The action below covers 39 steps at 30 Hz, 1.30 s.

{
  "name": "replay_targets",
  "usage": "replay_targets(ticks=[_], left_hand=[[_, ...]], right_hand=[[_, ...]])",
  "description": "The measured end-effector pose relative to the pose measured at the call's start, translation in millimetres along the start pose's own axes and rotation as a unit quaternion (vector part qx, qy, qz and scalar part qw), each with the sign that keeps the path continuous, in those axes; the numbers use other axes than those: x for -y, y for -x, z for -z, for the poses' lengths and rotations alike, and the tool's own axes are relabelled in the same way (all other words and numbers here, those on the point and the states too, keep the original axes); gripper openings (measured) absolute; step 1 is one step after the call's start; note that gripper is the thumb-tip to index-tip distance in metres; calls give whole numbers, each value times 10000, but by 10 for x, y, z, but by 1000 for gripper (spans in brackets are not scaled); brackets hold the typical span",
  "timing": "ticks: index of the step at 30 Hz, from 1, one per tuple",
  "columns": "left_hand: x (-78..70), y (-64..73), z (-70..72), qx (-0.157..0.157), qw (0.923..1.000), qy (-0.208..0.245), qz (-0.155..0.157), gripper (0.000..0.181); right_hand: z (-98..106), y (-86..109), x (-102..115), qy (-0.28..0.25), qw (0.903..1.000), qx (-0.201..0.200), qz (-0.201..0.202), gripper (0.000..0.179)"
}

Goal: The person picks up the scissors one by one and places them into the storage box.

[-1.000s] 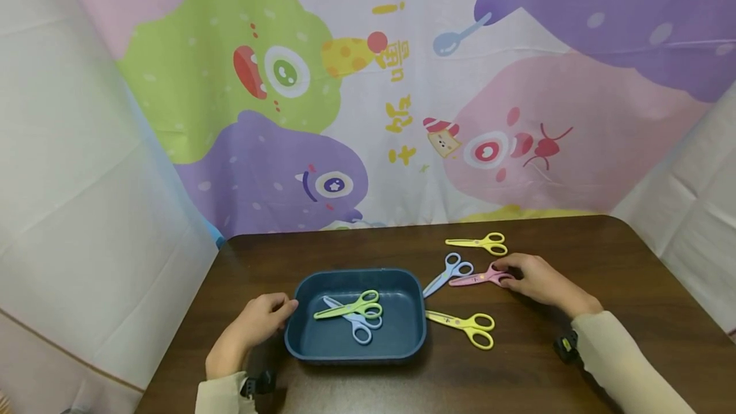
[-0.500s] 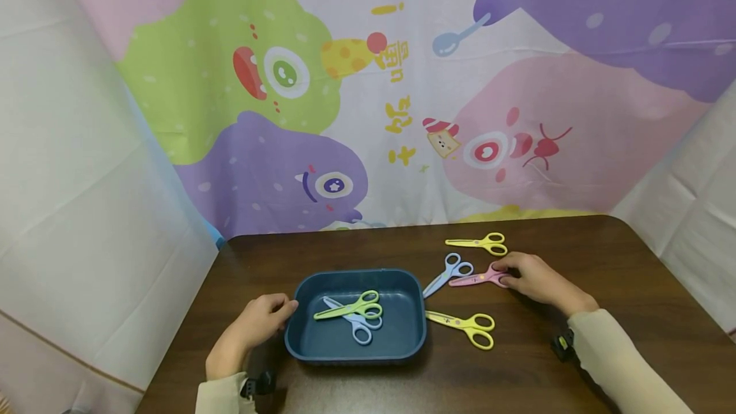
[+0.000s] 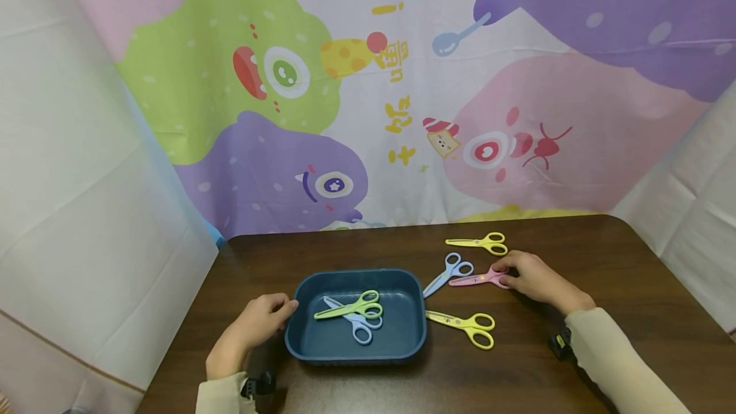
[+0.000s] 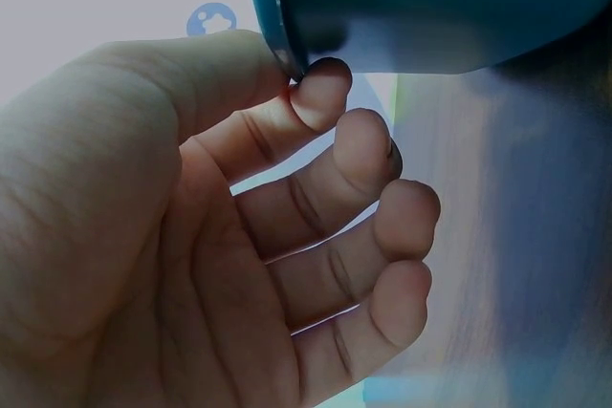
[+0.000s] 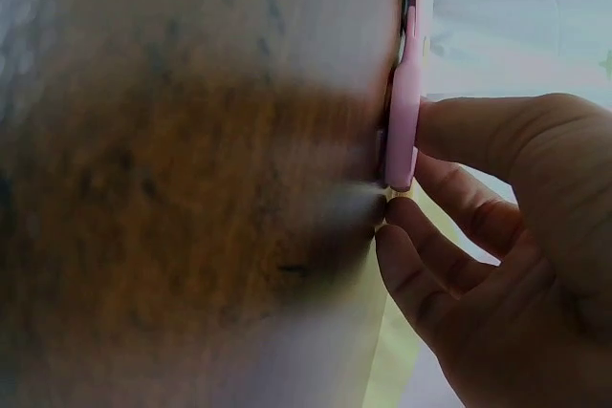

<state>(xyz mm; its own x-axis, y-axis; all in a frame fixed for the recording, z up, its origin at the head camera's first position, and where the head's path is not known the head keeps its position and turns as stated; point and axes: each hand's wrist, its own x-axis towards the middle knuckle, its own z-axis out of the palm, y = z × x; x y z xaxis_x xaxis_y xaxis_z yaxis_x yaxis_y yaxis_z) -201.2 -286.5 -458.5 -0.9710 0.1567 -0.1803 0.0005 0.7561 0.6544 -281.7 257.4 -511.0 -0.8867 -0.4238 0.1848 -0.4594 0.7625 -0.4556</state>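
Note:
My left hand (image 3: 260, 322) pinches the left rim of a dark blue tray (image 3: 293, 345) between thumb and index finger; in the left wrist view its other fingers are loosely curled below the tray wall (image 4: 421, 7). Inside the tray, green scissors (image 3: 347, 309) lie across light blue scissors (image 3: 358, 324). On the right, my right hand (image 3: 535, 276) grips the handles of pink scissors (image 3: 477, 279), which lie flat on the table. In the right wrist view the thumb bears on the pink handle (image 5: 404, 131), and the fingertips are partly hidden behind it.
Yellow scissors (image 3: 480, 243) lie behind the pink pair. More light blue scissors (image 3: 447, 273) and a second yellow pair (image 3: 464, 326) have their blade tips at the tray's right wall. The brown table (image 3: 345, 391) ends at a cartoon-printed curtain (image 3: 397, 190).
My right forearm and wrist have shifted slightly to the left, while the fingers stay at the pink scissors' handles. The left hand, tray and scissors have not moved.

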Motion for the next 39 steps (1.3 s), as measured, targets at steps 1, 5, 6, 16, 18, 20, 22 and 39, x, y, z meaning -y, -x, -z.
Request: replay_targets(ticks=[1,5,6,16,18,20,22,39], left_hand=[[-1,1,1,-4,10000,9,6,34],[-3,-2,2,-27,10000,-13,-11,34],[-3,-3,2,-28,10000,-18,-16,34],[5,2,10,-37,10000,-28,-28,34],[8,2,15,-26,10000,-42,-26,34],[9,4,21,-9,10000,-60,-5,34],[9,4,28,-11,10000,-78,9,34],[2,1,-3,4,9999,-82,-84,36]], right_hand=[[-4,-2,-6,1,10000,-9,3,16],[-9,-7,-7,-54,10000,-13,15,14],[-6,-7,-4,-81,10000,0,27,14],[-4,-13,9,-109,9999,104,-2,12],[-13,-14,7,-63,9999,89,7,12],[-19,-15,11,-27,9999,83,65,11],[-25,-15,16,3,9999,58,114,11],[18,60,-25,257,9990,174,328,8]])
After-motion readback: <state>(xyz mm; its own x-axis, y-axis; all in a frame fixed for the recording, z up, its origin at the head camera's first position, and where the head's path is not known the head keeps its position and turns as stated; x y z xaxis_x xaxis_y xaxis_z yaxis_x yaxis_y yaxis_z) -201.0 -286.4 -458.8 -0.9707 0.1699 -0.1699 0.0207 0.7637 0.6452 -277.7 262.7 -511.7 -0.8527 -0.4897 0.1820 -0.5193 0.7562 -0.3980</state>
